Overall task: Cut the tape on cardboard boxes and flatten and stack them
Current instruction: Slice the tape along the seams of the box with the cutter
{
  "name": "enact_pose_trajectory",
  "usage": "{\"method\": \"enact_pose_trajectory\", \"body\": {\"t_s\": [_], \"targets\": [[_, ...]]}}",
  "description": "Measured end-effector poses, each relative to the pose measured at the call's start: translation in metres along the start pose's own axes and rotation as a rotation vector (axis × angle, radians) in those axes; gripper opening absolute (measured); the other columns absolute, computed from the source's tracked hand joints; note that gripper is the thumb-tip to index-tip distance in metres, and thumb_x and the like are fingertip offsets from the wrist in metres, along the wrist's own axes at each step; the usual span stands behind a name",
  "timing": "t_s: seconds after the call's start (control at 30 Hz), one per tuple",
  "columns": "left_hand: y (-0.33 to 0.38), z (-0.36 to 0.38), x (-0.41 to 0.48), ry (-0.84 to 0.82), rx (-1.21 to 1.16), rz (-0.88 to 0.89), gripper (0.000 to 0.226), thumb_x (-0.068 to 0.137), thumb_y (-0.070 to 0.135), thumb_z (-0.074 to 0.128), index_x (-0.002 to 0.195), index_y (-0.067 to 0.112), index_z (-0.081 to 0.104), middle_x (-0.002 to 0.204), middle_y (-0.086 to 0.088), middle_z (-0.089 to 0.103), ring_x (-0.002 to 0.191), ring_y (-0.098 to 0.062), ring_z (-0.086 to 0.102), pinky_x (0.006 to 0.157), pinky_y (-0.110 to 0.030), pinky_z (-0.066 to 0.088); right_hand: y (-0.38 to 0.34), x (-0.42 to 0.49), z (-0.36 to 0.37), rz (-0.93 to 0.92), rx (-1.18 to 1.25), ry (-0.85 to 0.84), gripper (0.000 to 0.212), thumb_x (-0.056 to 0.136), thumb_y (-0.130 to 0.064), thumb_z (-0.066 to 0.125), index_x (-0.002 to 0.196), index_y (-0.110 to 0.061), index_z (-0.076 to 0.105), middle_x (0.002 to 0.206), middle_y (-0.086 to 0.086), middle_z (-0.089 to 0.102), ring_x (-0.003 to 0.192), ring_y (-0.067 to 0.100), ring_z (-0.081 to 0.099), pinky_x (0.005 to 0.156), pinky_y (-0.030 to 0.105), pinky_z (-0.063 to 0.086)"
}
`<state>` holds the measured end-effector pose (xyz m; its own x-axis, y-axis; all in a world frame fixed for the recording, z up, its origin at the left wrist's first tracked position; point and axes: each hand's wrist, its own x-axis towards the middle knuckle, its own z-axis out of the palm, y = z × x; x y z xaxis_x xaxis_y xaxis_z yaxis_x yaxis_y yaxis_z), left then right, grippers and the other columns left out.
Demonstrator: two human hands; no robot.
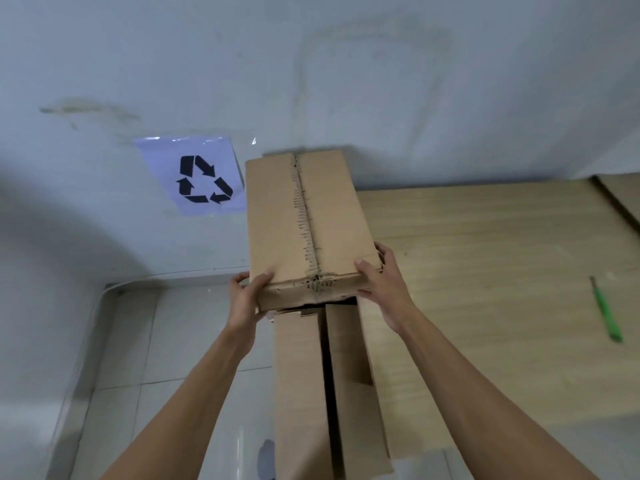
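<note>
cardboard box (304, 220) is held up between both hands, its torn centre seam facing the camera. left hand (247, 299) grips the near left corner, thumb curled on top; right hand (381, 282) clasps the near right corner. below the hands stands another opened box (301, 393). well right of the right hand, a green cutter (606, 311) lies on the wooden table (485, 271).

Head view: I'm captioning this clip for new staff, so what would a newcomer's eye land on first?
First, the brown cardboard box at centre, held at its near end by the left hand and right hand, a ragged seam running along its top. Next, the recycling sign on the wall to its left, and the green-handled cutter lying on the wooden table at far right.
</note>
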<state>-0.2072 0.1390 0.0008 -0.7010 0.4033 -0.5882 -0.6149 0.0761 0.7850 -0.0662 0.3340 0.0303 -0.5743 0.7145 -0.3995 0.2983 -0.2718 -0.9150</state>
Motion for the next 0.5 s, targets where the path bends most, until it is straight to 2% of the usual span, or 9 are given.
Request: {"method": "enact_pose_trajectory", "body": {"t_s": [0.03, 0.1, 0.17, 0.2, 0.27, 0.33, 0.37, 0.43, 0.5], "targets": [[-0.002, 0.010, -0.010, -0.005, -0.033, 0.029, 0.090, 0.064, 0.047, 0.078, 0.140, 0.021, 0.038, 0.132, -0.004, 0.056, 0.106, -0.019, 0.060, 0.081, -0.036, 0.047, -0.006, -0.007, -0.011, -0.025, 0.010, -0.004, 0.049, 0.097, -0.023, 0.064, 0.140, -0.032, 0.041, 0.128, -0.014, 0.057, 0.105, 0.010, 0.065, 0.083, 0.038, 0.060], [-0.006, 0.035, -0.033, -0.075, -0.095, 0.050, 0.103, 0.063, 0.050, 0.079, 0.152, 0.021, 0.036, 0.145, -0.006, 0.055, 0.117, -0.020, 0.061, 0.086, -0.034, 0.045, -0.014, -0.021, -0.043, -0.072, 0.029, -0.002, 0.044, 0.099, -0.020, 0.061, 0.137, -0.032, 0.043, 0.120, -0.020, 0.058, 0.092, -0.001, 0.064, 0.077, 0.031, 0.058], [-0.013, 0.073, -0.059, -0.172, -0.079, 0.058, 0.089, 0.075, 0.046, 0.074, 0.151, 0.012, 0.042, 0.144, -0.009, 0.058, 0.118, -0.019, 0.062, 0.088, -0.033, 0.045, -0.017, -0.035, -0.092, -0.089, 0.067, 0.031, 0.040, 0.100, -0.016, 0.058, 0.135, -0.031, 0.045, 0.120, -0.017, 0.058, 0.090, -0.002, 0.064, 0.076, 0.030, 0.058], [-0.020, 0.095, -0.073, -0.204, -0.048, 0.060, 0.084, 0.077, 0.044, 0.073, 0.148, 0.010, 0.045, 0.139, -0.009, 0.062, 0.114, -0.017, 0.063, 0.087, -0.032, 0.046, -0.015, -0.040, -0.120, -0.087, 0.085, 0.059, 0.040, 0.100, -0.015, 0.057, 0.134, -0.031, 0.045, 0.123, -0.014, 0.058, 0.093, 0.001, 0.063, 0.079, 0.033, 0.059], [-0.038, 0.146, -0.100, -0.215, 0.036, 0.065, 0.100, 0.067, 0.046, 0.080, 0.151, 0.015, 0.035, 0.133, -0.001, 0.062, 0.113, -0.015, 0.063, 0.088, -0.029, 0.048, -0.003, -0.049, -0.181, -0.070, 0.085, 0.101, 0.040, 0.099, -0.011, 0.053, 0.134, -0.031, 0.046, 0.126, -0.012, 0.057, 0.098, 0.006, 0.060, 0.089, 0.045, 0.057], [-0.064, 0.200, -0.124, -0.140, 0.152, 0.087, 0.118, 0.054, 0.056, 0.080, 0.153, 0.022, 0.025, 0.138, 0.001, 0.054, 0.119, -0.018, 0.058, 0.101, -0.034, 0.047, 0.012, -0.062, -0.238, -0.046, 0.010, 0.108, 0.045, 0.100, -0.011, 0.048, 0.137, -0.035, 0.044, 0.129, -0.014, 0.055, 0.102, 0.009, 0.058, 0.099, 0.053, 0.050], [-0.078, 0.226, -0.136, -0.105, 0.195, 0.094, 0.121, 0.050, 0.060, 0.079, 0.153, 0.026, 0.024, 0.140, 0.000, 0.051, 0.121, -0.021, 0.057, 0.107, -0.040, 0.045, 0.019, -0.067, -0.264, -0.044, -0.064, 0.100, 0.050, 0.100, -0.013, 0.044, 0.143, -0.038, 0.040, 0.139, -0.013, 0.051, 0.111, 0.011, 0.055, 0.105, 0.052, 0.045], [-0.105, 0.273, -0.159, -0.068, 0.211, 0.078, 0.119, 0.048, 0.062, 0.078, 0.150, 0.031, 0.026, 0.140, -0.003, 0.052, 0.120, -0.026, 0.057, 0.108, -0.048, 0.046, 0.029, -0.074, -0.312, -0.035, -0.222, 0.095, 0.057, 0.104, -0.015, 0.036, 0.155, -0.037, 0.027, 0.162, -0.007, 0.028, 0.141, 0.015, 0.035, 0.120, 0.042, 0.027], [-0.122, 0.312, -0.176, -0.033, 0.221, 0.072, 0.118, 0.046, 0.063, 0.077, 0.148, 0.030, 0.028, 0.138, -0.004, 0.052, 0.119, -0.027, 0.057, 0.107, -0.048, 0.046, 0.032, -0.076, -0.349, -0.025, -0.396, 0.087, 0.053, 0.110, -0.024, 0.028, 0.160, -0.032, 0.014, 0.167, -0.007, 0.003, 0.154, 0.016, 0.001, 0.125, 0.040, 0.004]]}}
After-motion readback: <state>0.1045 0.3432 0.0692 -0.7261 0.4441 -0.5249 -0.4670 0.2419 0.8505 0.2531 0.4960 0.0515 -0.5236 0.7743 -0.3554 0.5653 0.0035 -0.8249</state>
